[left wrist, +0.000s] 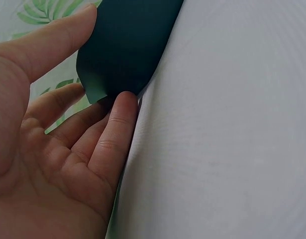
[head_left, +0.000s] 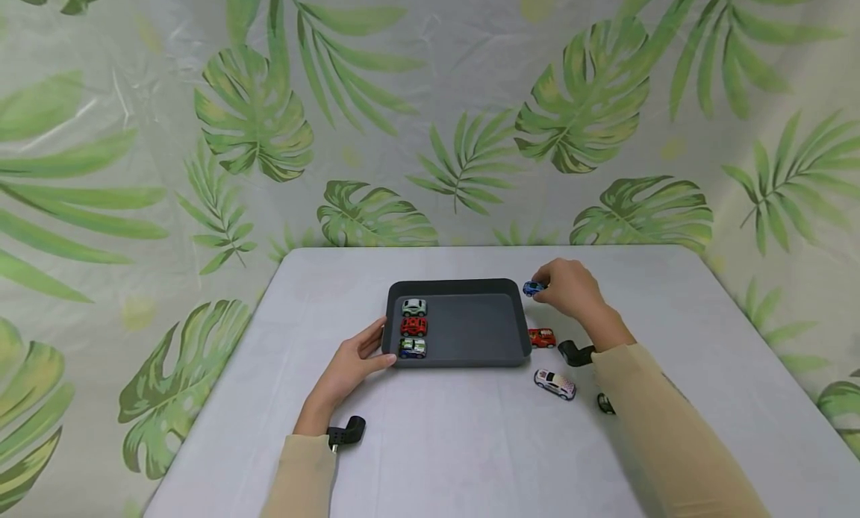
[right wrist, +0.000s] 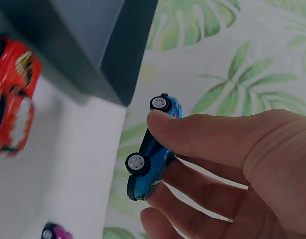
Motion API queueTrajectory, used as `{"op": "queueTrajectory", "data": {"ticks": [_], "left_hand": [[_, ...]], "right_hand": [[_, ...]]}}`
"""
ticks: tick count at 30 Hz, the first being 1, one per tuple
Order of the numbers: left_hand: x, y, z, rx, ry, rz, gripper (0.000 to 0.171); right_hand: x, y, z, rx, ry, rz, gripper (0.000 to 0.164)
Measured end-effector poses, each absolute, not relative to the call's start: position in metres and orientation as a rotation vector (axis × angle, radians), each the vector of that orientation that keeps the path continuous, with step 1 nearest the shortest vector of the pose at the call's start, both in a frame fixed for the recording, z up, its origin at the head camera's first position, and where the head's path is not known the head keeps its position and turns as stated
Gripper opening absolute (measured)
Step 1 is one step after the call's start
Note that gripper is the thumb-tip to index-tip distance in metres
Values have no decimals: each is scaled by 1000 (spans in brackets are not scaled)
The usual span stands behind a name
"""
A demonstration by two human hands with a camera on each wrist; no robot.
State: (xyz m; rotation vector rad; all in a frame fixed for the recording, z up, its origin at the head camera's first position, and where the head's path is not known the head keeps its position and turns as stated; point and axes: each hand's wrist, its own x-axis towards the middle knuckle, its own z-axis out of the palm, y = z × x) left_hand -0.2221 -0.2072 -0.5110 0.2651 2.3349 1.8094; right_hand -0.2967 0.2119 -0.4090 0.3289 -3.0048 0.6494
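My right hand (head_left: 569, 288) pinches a blue toy car (right wrist: 155, 149) between thumb and fingertips, just beyond the tray's far right corner. In the right wrist view its wheels face the camera. A dark grey rectangular tray (head_left: 470, 331) lies on the table. My left hand (head_left: 349, 365) holds the tray at its near left corner, thumb on the near side and fingers along the left side. Inside, along the left wall, three toy cars stand in a column: a pale green one (head_left: 414, 307), a red one (head_left: 413, 326) and a white-and-green one (head_left: 413, 348).
Against the tray's right side stands a red toy car (head_left: 542, 338). A white patterned car (head_left: 555, 384) lies nearer, and a dark green one (head_left: 605, 404) is partly behind the right sleeve. Part of a purple toy (right wrist: 56, 231) shows low in the right wrist view. White cloth covers the table (head_left: 443, 443).
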Motion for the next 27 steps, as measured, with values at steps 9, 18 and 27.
{"op": "queueTrajectory", "data": {"ticks": [9,18,27], "left_hand": [[-222,-207,-511,251,2323,1819,81],[-222,-208,-511,280,2290,1855,82],[-221,-206,-509,290,2254,1894,83]], "right_hand": [[-301,177,-396,377,-3037,665,32],[-310,142,-397,457,-3014,672,32],[-320,110,-404,559,-3005,647,33]]}}
